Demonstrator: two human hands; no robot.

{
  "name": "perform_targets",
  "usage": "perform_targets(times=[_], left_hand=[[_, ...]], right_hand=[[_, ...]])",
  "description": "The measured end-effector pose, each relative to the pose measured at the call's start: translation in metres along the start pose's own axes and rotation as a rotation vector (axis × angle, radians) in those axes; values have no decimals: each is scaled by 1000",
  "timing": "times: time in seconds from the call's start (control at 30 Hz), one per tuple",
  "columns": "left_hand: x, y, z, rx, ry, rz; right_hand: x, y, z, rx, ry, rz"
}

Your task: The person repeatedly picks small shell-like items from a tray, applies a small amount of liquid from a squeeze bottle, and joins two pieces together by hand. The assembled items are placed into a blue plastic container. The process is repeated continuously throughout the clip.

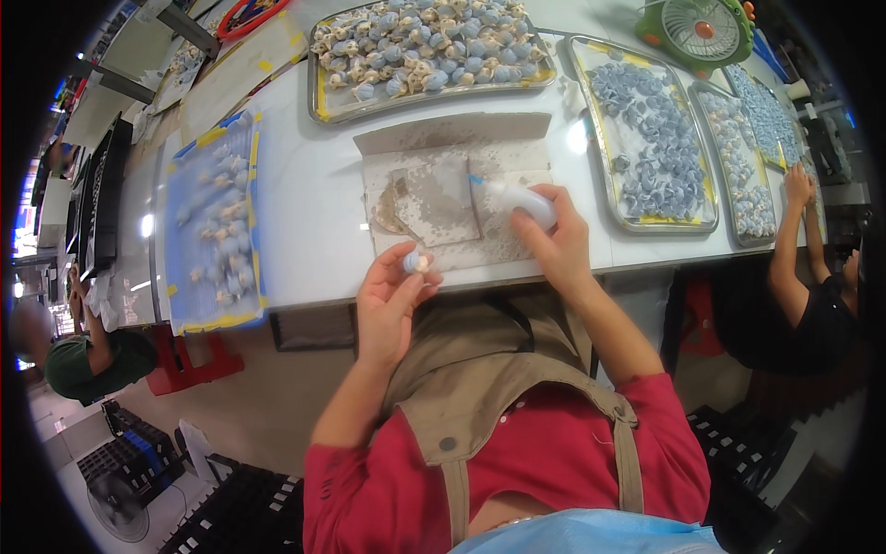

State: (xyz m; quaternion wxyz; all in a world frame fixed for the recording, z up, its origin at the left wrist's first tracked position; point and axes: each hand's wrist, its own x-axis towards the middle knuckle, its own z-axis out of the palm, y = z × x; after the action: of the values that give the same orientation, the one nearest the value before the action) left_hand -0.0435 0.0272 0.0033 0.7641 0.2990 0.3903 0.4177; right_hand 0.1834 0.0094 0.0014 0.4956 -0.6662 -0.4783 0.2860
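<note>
Between the fingertips of my left hand point(391, 294) is a small blue-and-cream figurine point(412, 262), held just above the front edge of the table. My right hand point(565, 242) is closed around a white squeeze bottle point(528, 203) lying on its side in the grip. The bottle's thin blue-tipped nozzle points left, over a stained piece of cardboard point(452, 135). That cardboard lies in front of me, spotted with grey residue. The figurine and the nozzle are apart.
A metal tray point(318, 109) of similar figurines stands at the back. On the right, another tray point(706, 220) holds blue-grey shell-like pieces, with more trays beyond. A blue tray point(187, 277) stands left. A green fan point(699, 32) is at back right. Co-workers' hands point(799, 185) are far right.
</note>
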Motion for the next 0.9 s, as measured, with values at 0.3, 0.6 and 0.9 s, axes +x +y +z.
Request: perform_targets(times=[0.3, 0.6, 0.9], left_hand=[[9, -11, -6, 27, -137, 120], [-3, -5, 24, -293, -177, -300], [-13, -19, 32, -1, -126, -178]], right_hand=[[8, 6, 3, -15, 26, -35], [20, 10, -4, -13, -16, -58], [-24, -8, -41, 318, -190, 45]])
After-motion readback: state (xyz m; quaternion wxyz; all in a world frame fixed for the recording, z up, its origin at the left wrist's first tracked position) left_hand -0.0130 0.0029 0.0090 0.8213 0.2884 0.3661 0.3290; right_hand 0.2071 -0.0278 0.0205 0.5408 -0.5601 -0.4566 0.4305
